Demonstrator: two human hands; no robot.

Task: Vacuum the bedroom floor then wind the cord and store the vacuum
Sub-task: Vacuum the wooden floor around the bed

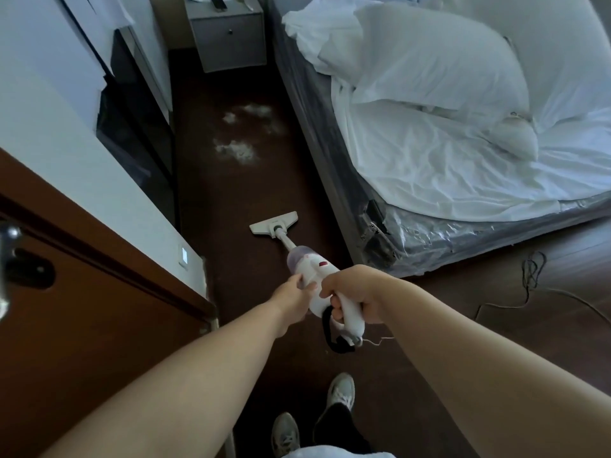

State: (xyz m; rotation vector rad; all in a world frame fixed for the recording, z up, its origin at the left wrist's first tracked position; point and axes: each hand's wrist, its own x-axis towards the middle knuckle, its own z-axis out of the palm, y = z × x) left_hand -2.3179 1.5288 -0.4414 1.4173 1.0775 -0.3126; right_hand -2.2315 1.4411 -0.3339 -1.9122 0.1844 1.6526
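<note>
Right hand (355,294) curled round the vacuum (317,279) handle, left hand (296,297) gripping its body, floor head (273,223) flat on dark floor (231,193) in the narrow aisle beside the bed (347,180), white fluff (236,150) farther along the bed edge, nightstand (228,34) closing the aisle's far end, cord (529,285) loose past the bed's foot corner.

White vacuum (317,276) with red switch (322,264), dark brown floor (231,193), white bedding (446,127), grey nightstand (228,38)
</note>
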